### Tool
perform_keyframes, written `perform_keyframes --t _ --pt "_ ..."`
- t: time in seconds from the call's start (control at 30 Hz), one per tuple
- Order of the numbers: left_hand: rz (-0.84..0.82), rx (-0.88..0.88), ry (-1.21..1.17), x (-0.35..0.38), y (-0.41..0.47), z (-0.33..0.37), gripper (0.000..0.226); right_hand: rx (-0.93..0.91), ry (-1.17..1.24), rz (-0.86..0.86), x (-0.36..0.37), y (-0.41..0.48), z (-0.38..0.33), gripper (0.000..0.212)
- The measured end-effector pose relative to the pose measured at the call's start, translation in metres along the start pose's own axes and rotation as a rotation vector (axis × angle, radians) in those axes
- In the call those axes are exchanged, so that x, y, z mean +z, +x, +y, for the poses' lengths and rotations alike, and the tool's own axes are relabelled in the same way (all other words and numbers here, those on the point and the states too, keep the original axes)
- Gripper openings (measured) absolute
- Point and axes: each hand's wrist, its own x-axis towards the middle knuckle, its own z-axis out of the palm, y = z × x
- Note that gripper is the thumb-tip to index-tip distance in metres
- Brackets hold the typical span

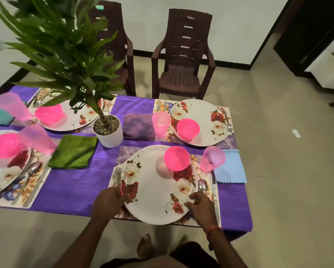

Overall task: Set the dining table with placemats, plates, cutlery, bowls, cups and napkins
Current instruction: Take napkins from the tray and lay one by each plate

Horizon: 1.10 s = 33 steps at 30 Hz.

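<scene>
A white floral plate [154,192] lies on a placemat [123,154] at the near table edge, with a pink bowl [176,158] on it. My left hand [109,202] grips the plate's left rim beside a fork [116,176]. My right hand [200,205] grips the plate's right rim near a spoon [202,185]. A knife [213,188] lies right of the spoon. A pink cup [212,158] stands beside a light blue napkin [230,167].
Three other set places with floral plates, pink bowls and pink cups fill the purple tablecloth [75,182]. A potted plant [108,130] stands mid-table, with a green napkin [73,151] and a purple napkin [138,125] near it. Two brown chairs [183,55] stand beyond.
</scene>
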Motion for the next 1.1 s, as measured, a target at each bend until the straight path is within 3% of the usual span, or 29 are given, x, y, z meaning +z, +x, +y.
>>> perform_keyframes --t 0.57,0.8,0.9,1.1 --pt "-0.088 0.011 -0.118 -0.005 0.004 0.005 0.032 -0.003 0.096 0.050 0.009 -0.001 0.011 0.020" --pt "0.086 0.016 -0.103 -0.017 0.010 -0.017 0.032 -0.106 -0.180 0.260 -0.011 0.005 0.023 0.016" --pt "0.153 0.048 -0.069 -0.020 0.013 -0.029 0.026 -0.148 -0.273 0.273 -0.014 0.012 0.028 0.020" --pt "0.129 0.066 -0.074 -0.012 0.016 -0.026 0.026 -0.101 -0.172 0.269 -0.013 0.027 0.023 0.020"
